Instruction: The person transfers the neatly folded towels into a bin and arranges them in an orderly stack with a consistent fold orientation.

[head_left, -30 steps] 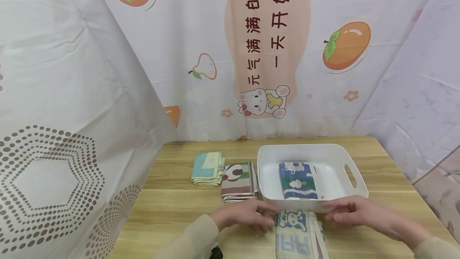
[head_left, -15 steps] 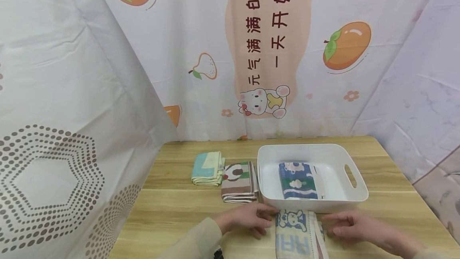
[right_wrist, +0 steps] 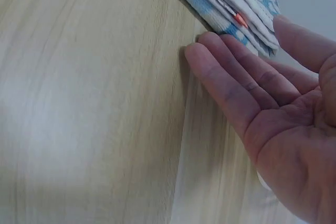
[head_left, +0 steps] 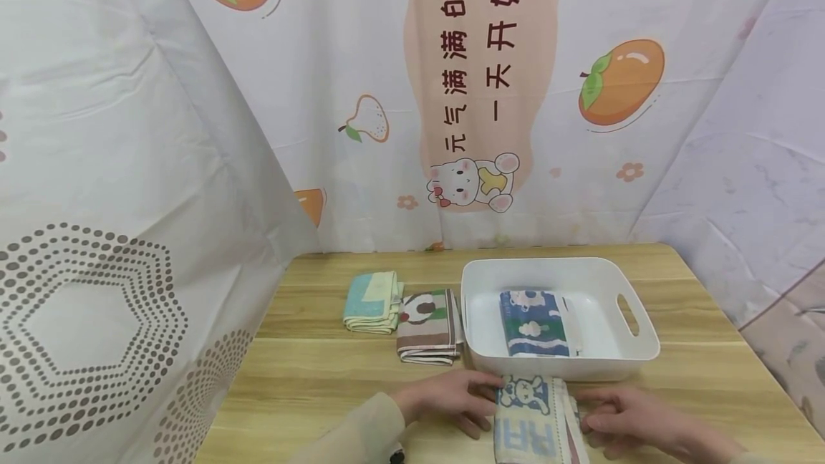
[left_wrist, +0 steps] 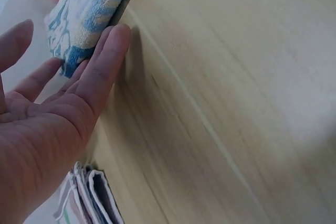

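A folded cream and blue towel [head_left: 525, 421] with a bear pattern lies on the table in front of the white tray. My left hand [head_left: 451, 399] is at its left side. In the left wrist view, the extended fingers [left_wrist: 105, 59] meet the towel's edge, with the thumb held apart. On the other side is my right hand [head_left: 628, 417], palm turned toward the towel. Its fingers [right_wrist: 226, 87] are extended, tips right at the folded layers in the right wrist view. Neither hand has its fingers curled round the towel.
The white tray [head_left: 619, 367] holds a folded blue and green towel [head_left: 535, 324]. Left of it lie a folded brown and green towel [head_left: 428, 328] and a folded teal and yellow towel [head_left: 374, 303]. A printed curtain [head_left: 361, 185] hangs behind the wooden table [head_left: 309, 371].
My right hand has come down from the tray's front edge and in toward the towel's right side. The left hand has shifted slightly right and down, closer against the towel. The towels and tray stay put.
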A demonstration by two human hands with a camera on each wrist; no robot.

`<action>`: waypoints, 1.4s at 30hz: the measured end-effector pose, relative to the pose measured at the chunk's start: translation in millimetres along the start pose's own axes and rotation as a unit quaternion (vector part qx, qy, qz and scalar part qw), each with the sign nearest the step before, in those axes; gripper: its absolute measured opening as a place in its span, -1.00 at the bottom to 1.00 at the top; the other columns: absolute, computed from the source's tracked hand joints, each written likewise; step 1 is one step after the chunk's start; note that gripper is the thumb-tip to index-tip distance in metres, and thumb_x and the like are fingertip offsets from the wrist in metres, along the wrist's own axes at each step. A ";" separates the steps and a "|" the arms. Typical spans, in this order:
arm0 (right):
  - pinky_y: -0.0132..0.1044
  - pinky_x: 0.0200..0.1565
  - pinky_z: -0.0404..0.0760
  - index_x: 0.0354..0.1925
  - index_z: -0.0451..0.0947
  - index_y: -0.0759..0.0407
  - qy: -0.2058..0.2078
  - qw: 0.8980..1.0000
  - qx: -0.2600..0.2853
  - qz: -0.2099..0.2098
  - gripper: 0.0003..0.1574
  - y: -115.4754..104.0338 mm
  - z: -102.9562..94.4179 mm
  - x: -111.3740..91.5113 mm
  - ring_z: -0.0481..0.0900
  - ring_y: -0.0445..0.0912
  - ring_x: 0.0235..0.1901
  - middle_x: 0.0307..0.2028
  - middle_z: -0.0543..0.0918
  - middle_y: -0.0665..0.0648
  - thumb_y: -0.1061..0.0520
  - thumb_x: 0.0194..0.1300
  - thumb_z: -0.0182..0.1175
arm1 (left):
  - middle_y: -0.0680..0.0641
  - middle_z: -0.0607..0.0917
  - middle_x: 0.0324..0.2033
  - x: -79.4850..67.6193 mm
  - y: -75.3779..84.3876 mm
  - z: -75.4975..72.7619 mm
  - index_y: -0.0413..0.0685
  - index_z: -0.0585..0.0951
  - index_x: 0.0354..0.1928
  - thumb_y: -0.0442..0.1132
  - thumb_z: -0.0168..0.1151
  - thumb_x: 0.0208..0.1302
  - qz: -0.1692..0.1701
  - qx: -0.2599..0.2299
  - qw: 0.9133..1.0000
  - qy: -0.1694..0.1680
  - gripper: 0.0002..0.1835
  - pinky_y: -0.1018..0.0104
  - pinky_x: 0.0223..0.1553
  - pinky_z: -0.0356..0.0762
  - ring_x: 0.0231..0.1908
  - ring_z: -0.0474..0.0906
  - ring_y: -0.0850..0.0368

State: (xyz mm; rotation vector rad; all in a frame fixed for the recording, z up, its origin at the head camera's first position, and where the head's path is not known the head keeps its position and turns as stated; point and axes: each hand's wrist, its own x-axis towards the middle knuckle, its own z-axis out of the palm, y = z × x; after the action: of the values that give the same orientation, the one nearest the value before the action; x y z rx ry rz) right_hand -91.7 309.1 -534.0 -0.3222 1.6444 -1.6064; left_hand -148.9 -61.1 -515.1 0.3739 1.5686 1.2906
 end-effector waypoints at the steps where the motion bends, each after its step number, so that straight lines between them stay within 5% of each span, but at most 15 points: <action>1: -0.09 -0.11 0.75 0.42 0.06 0.66 0.000 1.000 0.003 0.002 -0.33 0.3 0.8 0.9 0.68 0.11 -0.07 -0.01 0.71 0.32 0.26 0.58 0.01 | -0.05 0.59 0.13 -0.1 0.1 0.3 -0.01 0.37 0.50 -0.25 0.16 0.52 -0.002 -0.003 1.000 -0.004 -0.44 0.02 0.01 0.71 -0.01 0.68 -0.08; 11: -0.08 -0.07 0.75 0.45 -0.05 0.65 0.006 1.000 0.026 0.003 -0.25 2.9 8.7 7.6 0.69 0.13 -0.05 -0.03 0.69 0.26 0.24 0.59 0.01 | -0.05 0.54 0.13 -0.9 -3.4 1.2 0.12 0.35 0.53 -0.20 0.14 0.54 -0.023 -0.042 0.998 -0.038 -0.44 0.03 0.10 0.66 0.04 0.65 -0.03; 25: -0.06 -0.15 0.77 0.31 0.09 0.67 0.057 0.998 0.025 0.003 -0.30 6.1 24.7 17.8 0.70 0.04 -0.18 -0.18 0.68 0.24 0.20 0.53 0.14 | -0.03 0.30 0.45 -2.5 -2.9 5.8 0.16 0.13 0.62 -0.26 -0.05 0.62 -0.039 -0.069 0.991 -0.109 -0.38 -0.11 0.33 0.44 0.27 0.51 -0.06; 34: -0.19 -0.23 0.75 0.31 0.01 0.77 0.096 0.995 -0.002 0.031 -0.13 1.0 34.4 23.2 0.68 -0.04 -0.27 -0.27 0.68 0.18 0.12 0.50 0.20 | -0.02 0.25 0.43 -1.9 -3.6 9.7 0.18 0.16 0.61 -0.27 -0.02 0.60 -0.028 -0.083 0.991 -0.106 -0.38 -0.08 0.34 0.43 0.22 0.50 -0.04; 42: -0.24 -0.26 0.73 0.27 0.28 0.65 0.101 0.994 -0.018 0.042 -0.30 3.6 32.9 25.9 0.68 -0.05 -0.28 -0.28 0.68 0.15 0.14 0.47 0.24 | -0.07 0.37 0.29 -0.2 -5.3 9.1 0.17 0.34 0.52 -0.27 0.03 0.58 -0.013 -0.096 0.992 -0.080 -0.47 -0.02 0.25 0.55 0.12 0.55 -0.01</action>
State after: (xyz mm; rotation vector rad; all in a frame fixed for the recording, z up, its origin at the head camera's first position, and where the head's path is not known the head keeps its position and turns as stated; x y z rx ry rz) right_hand -84.9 268.4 -542.5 -0.1082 1.8153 -1.5900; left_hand -139.3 -58.3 -518.6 0.3259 1.3004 1.3448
